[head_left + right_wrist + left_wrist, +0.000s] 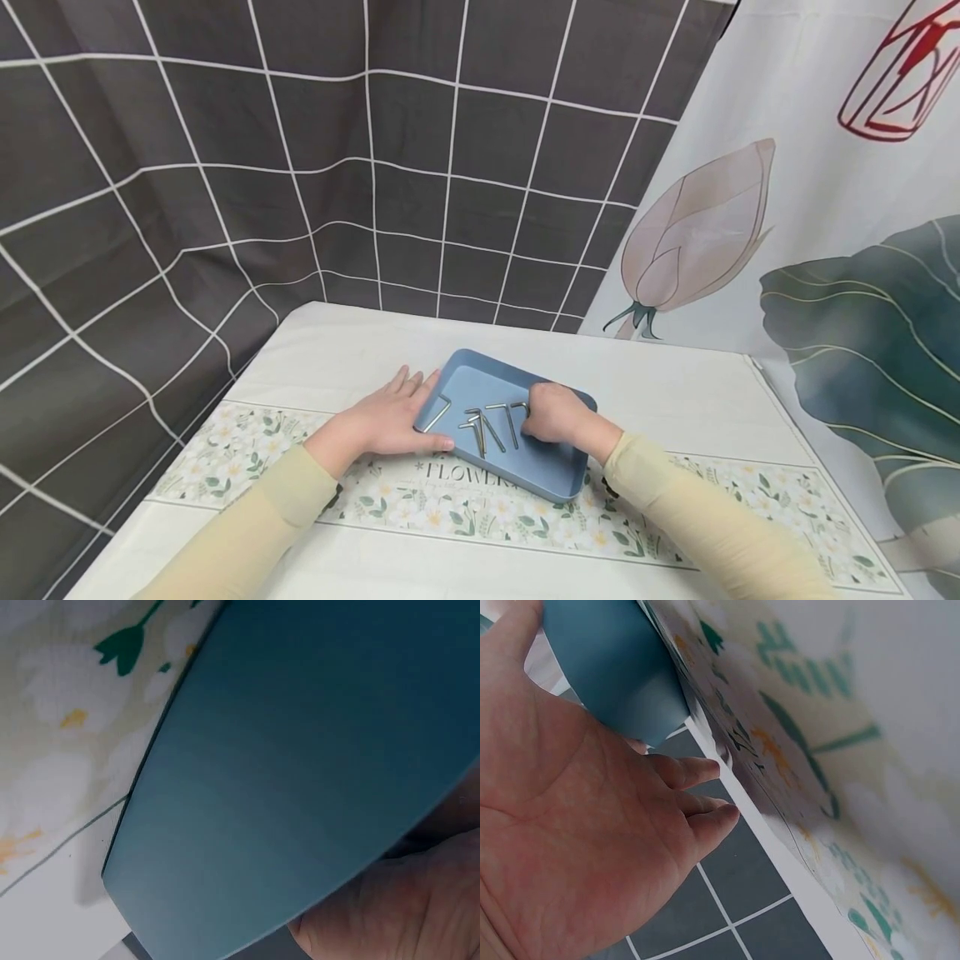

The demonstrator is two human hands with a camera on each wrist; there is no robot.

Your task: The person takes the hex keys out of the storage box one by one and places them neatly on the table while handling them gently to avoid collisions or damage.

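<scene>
Touching the blue tray (551, 468), the left hand (386, 419) rests near "FLOWER" lettering (467, 476).

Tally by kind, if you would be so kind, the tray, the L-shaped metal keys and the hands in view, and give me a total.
Blue tray: 1
L-shaped metal keys: at least 5; some overlap, so the exact count is unclear
Hands: 2 (left hand, right hand)
Total: at least 8
</scene>
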